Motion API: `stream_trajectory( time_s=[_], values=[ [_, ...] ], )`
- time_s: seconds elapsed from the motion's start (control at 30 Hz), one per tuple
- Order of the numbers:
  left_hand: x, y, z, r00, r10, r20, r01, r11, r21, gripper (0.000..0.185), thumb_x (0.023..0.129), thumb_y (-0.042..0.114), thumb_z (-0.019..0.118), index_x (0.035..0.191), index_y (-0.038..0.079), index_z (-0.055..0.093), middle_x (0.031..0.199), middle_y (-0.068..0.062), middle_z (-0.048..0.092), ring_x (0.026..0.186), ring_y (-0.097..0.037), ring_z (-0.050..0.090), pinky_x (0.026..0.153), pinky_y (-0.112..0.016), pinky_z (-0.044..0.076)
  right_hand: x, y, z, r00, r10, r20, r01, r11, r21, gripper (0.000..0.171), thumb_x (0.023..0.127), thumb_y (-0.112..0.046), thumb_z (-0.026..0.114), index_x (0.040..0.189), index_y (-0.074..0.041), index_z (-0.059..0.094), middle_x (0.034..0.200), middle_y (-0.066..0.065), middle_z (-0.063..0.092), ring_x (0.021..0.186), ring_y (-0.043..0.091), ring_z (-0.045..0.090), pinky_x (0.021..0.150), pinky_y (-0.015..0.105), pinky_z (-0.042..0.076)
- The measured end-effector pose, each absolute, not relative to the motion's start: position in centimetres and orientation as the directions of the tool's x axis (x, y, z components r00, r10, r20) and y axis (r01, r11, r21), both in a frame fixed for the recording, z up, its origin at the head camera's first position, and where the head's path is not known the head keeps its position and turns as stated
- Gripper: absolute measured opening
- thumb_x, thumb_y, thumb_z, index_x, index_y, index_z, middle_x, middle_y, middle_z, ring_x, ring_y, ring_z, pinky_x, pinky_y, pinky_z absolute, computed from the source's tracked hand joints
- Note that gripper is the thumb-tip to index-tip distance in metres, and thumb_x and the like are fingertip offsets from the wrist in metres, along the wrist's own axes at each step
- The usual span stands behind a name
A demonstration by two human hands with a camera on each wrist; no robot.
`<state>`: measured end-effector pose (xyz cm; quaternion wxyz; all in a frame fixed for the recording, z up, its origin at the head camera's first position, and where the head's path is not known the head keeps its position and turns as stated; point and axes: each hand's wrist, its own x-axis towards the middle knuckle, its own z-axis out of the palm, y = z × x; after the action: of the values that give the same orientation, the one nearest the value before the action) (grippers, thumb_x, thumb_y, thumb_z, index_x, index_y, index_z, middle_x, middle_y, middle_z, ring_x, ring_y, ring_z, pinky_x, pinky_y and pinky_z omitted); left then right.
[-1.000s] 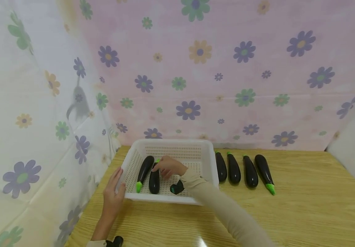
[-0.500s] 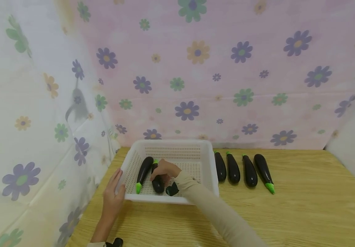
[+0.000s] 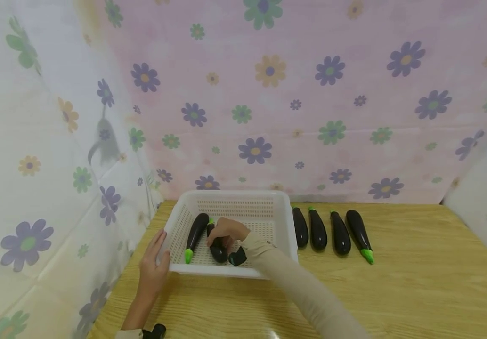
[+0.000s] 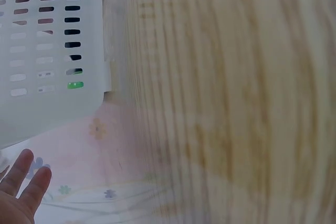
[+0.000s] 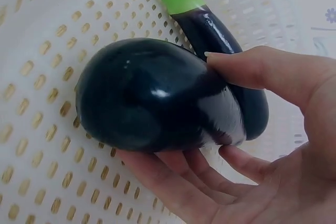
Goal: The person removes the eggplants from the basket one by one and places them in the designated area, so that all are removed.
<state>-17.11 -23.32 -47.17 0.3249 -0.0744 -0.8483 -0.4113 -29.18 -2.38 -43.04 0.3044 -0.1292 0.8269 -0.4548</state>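
Inside a white perforated plastic basket [image 3: 226,270], my right hand [image 3: 229,230] holds a glossy dark eggplant [image 3: 219,253]. In the right wrist view, the thumb presses on top of the held eggplant [image 5: 142,98] and the curled fingers [image 5: 157,177] pass beneath it. A second eggplant [image 3: 196,233], green cap towards me, lies in the basket to its left, and shows behind the held one in the right wrist view. My left hand [image 3: 154,266] rests against the basket's left side with its fingers extended. In the left wrist view, two of its fingers [image 4: 35,188] are straight, beside the basket wall.
Right of the basket, several more eggplants lie in a row on the wooden table [image 3: 417,263]: one [image 3: 300,228] right by the basket wall, the farthest [image 3: 359,233] with its green cap towards me. A flowered cloth [image 3: 294,117] hangs behind the table and on the left.
The eggplant under my right hand has tilted, its thick lower end swinging right. That hand has closed round it and shifted slightly. My left hand has kept its place at the basket.
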Motion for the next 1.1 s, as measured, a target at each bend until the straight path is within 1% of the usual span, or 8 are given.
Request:
stream_trajectory(
  time_s=[0.13,0.27,0.47,0.57,0.7,0.8,0.9,1.1],
  values=[
    [-17.1,-23.4,-47.1,-0.788,-0.141,0.600,0.381,0.654,0.654,0.050,0.086,-0.004,0.054,0.136,-0.003,0.048,0.141,-0.016,0.045,0.129,-0.037,0.039,0.101,-0.010,0.021,-29.4,-1.8,-42.8,-0.754,-0.520,-0.401,0.061,0.553,-0.831,0.015,0.073,-0.010,0.074,0.079,-0.002,0.063,0.092,0.017,0.062,0.077,0.037,0.062,0.059,0.047,0.054],
    [-17.1,-23.4,-46.9,-0.803,-0.147,0.578,0.360,0.653,0.667,0.050,0.087,-0.002,0.055,0.137,-0.001,0.048,0.143,-0.013,0.044,0.130,-0.035,0.038,0.101,-0.011,0.022,-29.6,-1.0,-42.0,-0.723,-0.563,-0.401,0.056,0.531,-0.846,0.011,0.076,-0.009,0.072,0.083,-0.002,0.065,0.091,0.016,0.063,0.082,0.038,0.061,0.061,0.046,0.054],
    [-17.1,-23.4,-47.0,-0.811,-0.149,0.566,0.355,0.643,0.678,0.050,0.088,-0.001,0.054,0.138,0.000,0.048,0.143,-0.010,0.043,0.131,-0.033,0.037,0.100,-0.010,0.023,-29.7,0.0,-40.7,-0.719,-0.595,-0.360,0.004,0.515,-0.857,0.010,0.078,-0.008,0.072,0.080,-0.003,0.064,0.087,0.012,0.065,0.081,0.037,0.063,0.061,0.043,0.054],
    [-17.0,-23.4,-47.1,-0.809,-0.149,0.569,0.359,0.641,0.678,0.050,0.088,-0.001,0.054,0.137,0.000,0.048,0.143,-0.012,0.043,0.131,-0.035,0.037,0.099,-0.010,0.022,-29.7,0.3,-40.0,-0.727,-0.586,-0.358,-0.009,0.529,-0.849,0.016,0.078,-0.009,0.073,0.089,-0.002,0.064,0.087,0.014,0.066,0.079,0.036,0.064,0.060,0.043,0.054],
    [-17.0,-23.5,-47.1,-0.806,-0.155,0.571,0.355,0.646,0.676,0.050,0.088,-0.001,0.054,0.137,0.000,0.048,0.143,-0.012,0.044,0.131,-0.034,0.037,0.099,-0.009,0.022,-29.3,0.8,-39.0,-0.744,-0.560,-0.364,0.011,0.534,-0.845,0.044,0.076,-0.010,0.075,0.114,0.000,0.055,0.096,0.014,0.061,0.080,0.035,0.062,0.061,0.043,0.054],
    [-17.1,-23.6,-47.0,-0.810,-0.159,0.564,0.348,0.643,0.682,0.051,0.087,-0.001,0.054,0.138,0.000,0.048,0.144,-0.008,0.043,0.131,-0.031,0.037,0.100,-0.009,0.022,-28.9,1.4,-38.5,-0.752,-0.550,-0.364,0.020,0.533,-0.846,0.058,0.075,-0.011,0.077,0.124,-0.002,0.046,0.102,0.014,0.056,0.083,0.032,0.061,0.062,0.042,0.054],
    [-17.0,-23.5,-47.0,-0.815,-0.162,0.557,0.347,0.634,0.691,0.051,0.087,-0.001,0.055,0.138,0.001,0.048,0.144,-0.006,0.043,0.132,-0.029,0.037,0.100,-0.009,0.022,-28.5,2.1,-38.1,-0.751,-0.557,-0.354,0.017,0.520,-0.854,0.059,0.076,-0.011,0.077,0.125,-0.004,0.045,0.103,0.015,0.055,0.085,0.032,0.060,0.063,0.043,0.054],
    [-17.0,-23.3,-47.0,-0.818,-0.169,0.550,0.342,0.625,0.701,0.052,0.087,-0.001,0.054,0.138,0.002,0.048,0.144,-0.007,0.043,0.131,-0.028,0.037,0.098,-0.007,0.023,-27.6,3.4,-37.1,-0.756,-0.566,-0.328,-0.007,0.508,-0.862,0.059,0.076,-0.011,0.077,0.125,-0.006,0.045,0.101,0.013,0.057,0.088,0.028,0.060,0.063,0.042,0.054]
  ],
)
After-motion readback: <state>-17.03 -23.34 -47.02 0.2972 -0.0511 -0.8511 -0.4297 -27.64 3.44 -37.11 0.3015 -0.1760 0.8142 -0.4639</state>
